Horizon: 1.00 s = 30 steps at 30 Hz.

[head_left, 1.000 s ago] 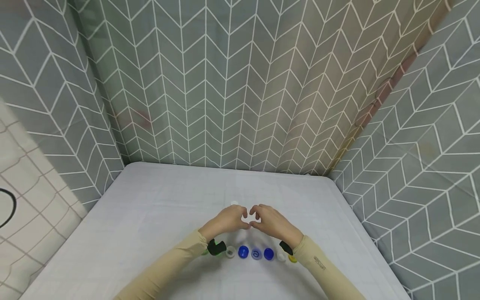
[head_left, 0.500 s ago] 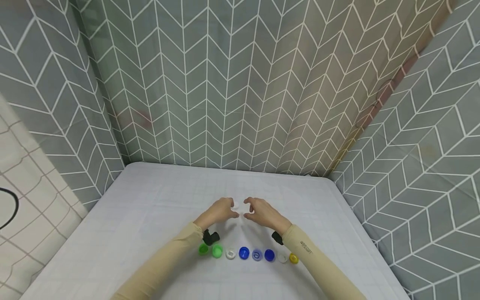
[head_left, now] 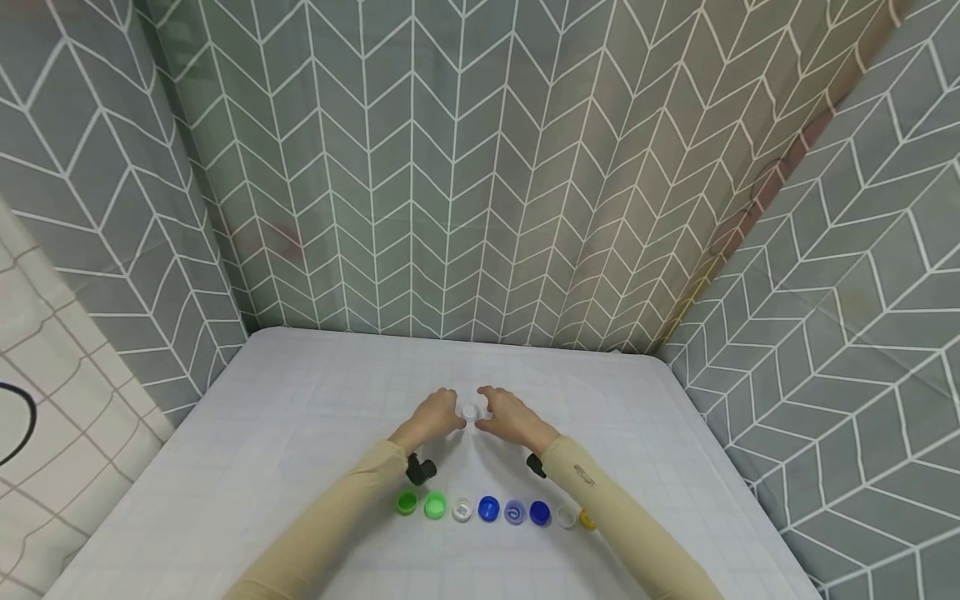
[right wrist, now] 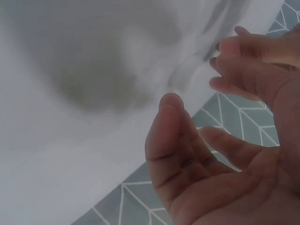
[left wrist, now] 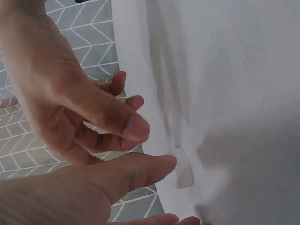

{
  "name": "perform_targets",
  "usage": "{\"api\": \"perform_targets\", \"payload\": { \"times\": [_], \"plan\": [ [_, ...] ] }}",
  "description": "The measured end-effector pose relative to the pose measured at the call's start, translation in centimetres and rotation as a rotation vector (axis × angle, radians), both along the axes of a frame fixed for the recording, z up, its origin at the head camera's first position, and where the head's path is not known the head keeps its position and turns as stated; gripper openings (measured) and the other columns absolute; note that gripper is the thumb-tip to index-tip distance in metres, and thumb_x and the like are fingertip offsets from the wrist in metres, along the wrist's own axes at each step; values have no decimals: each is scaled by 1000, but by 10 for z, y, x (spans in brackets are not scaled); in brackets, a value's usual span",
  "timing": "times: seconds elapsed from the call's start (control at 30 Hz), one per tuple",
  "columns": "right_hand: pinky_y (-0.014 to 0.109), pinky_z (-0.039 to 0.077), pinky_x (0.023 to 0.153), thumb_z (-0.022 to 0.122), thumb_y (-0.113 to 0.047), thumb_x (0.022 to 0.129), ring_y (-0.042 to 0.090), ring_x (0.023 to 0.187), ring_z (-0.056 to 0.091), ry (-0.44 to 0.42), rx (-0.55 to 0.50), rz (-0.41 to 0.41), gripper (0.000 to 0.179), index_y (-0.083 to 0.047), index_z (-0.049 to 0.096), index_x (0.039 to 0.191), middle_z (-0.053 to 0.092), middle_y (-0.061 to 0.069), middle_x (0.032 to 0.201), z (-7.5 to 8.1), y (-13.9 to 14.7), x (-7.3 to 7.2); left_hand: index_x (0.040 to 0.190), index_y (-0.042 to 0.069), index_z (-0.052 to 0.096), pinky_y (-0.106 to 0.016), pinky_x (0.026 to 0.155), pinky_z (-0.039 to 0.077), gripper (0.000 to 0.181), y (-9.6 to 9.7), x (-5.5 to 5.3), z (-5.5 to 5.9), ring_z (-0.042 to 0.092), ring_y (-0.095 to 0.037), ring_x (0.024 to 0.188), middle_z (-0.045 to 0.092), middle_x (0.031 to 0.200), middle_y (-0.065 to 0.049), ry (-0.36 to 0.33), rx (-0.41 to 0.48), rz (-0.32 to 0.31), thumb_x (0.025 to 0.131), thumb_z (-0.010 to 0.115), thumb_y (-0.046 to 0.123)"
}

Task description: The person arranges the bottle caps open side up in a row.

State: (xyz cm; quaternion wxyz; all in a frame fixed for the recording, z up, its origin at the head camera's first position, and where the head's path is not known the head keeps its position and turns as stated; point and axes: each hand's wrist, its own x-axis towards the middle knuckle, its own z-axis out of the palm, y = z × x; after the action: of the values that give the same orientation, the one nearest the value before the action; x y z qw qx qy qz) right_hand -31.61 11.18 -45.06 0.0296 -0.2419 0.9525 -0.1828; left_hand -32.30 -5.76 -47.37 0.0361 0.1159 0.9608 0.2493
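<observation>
A small white bottle cap (head_left: 469, 412) lies on the white cloth between my two hands. My left hand (head_left: 438, 413) is on its left side with thumb and fingers spread apart. In the left wrist view, the left thumb (left wrist: 150, 168) overlaps the white cap (left wrist: 184, 169); whether they touch cannot be told. On the right side, my right hand (head_left: 510, 417) has loosely bent fingers around a gap. The right wrist view has the right hand (right wrist: 192, 173) in front, apart from the blurred cap (right wrist: 185, 72). Neither hand visibly grips anything.
Nearer the body is a row of caps: green (head_left: 407, 502), light green (head_left: 435, 505), white (head_left: 462, 509), blue (head_left: 488, 508), pale blue (head_left: 514, 512), dark blue (head_left: 539, 512), clear-white (head_left: 566, 517) and yellow (head_left: 587, 519), partly behind the right sleeve. A patterned curtain (head_left: 450, 208) stands behind the table.
Both hands have moved forward, the right one also leftward, from almost touching each other to either side of the white cap. Most of the row of caps has come into view.
</observation>
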Motion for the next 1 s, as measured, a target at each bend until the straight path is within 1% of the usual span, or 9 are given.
{"api": "perform_targets", "payload": {
  "times": [0.13,0.27,0.37,0.47,0.63,0.8,0.87,1.0],
  "plan": [
    [40,51,83,74,-22,84,26,96,63,-1,13,-19,62,3,48,134,64,16,107,-3,-7,-3,110,-9,61,-43,76,51,44,1,-2,-4,60,-30,87,62,102,-20,22,7,-1,77,75,18],
    [40,52,84,74,-22,83,27,94,63,11,45,-14,59,8,52,128,65,17,105,-9,-11,-8,112,-10,62,-44,80,51,45,1,-5,-7,60,-34,95,61,106,-22,31,12,-8,78,74,18],
    [40,52,87,75,-21,82,29,97,64,17,58,-9,55,9,56,124,65,20,108,-13,-14,-11,109,-9,64,-44,80,49,42,2,-8,-9,58,-33,94,61,102,-20,42,14,-18,78,74,17],
    [39,52,88,75,-20,82,28,96,64,17,69,-12,51,8,58,121,66,20,109,-17,-17,-13,105,-6,66,-42,79,48,36,3,-9,-12,56,-31,91,60,97,-17,46,21,-22,78,75,18],
    [34,52,79,74,-16,82,20,84,63,34,78,-9,42,5,63,117,66,13,97,-21,-20,-15,103,-1,68,-41,77,47,31,3,-9,-14,54,-29,91,59,97,-14,56,35,-24,79,76,16],
    [33,52,76,74,-10,81,19,80,62,75,86,5,33,1,68,111,65,10,91,-23,-20,-16,101,2,70,-41,75,48,27,2,-9,-14,55,-29,90,60,97,-14,85,12,-36,78,77,12],
    [32,52,75,74,-10,81,18,80,62,86,90,9,31,1,68,109,65,9,90,-23,-19,-16,100,2,70,-41,76,48,26,3,-9,-14,56,-29,90,61,97,-14,84,4,-41,77,78,12],
    [32,52,73,75,-11,80,18,79,63,93,88,10,30,-2,69,108,66,8,88,-24,-17,-14,101,3,71,-40,78,49,27,3,-8,-13,56,-28,92,62,100,-13,56,5,-38,77,78,13]
  ]
}}
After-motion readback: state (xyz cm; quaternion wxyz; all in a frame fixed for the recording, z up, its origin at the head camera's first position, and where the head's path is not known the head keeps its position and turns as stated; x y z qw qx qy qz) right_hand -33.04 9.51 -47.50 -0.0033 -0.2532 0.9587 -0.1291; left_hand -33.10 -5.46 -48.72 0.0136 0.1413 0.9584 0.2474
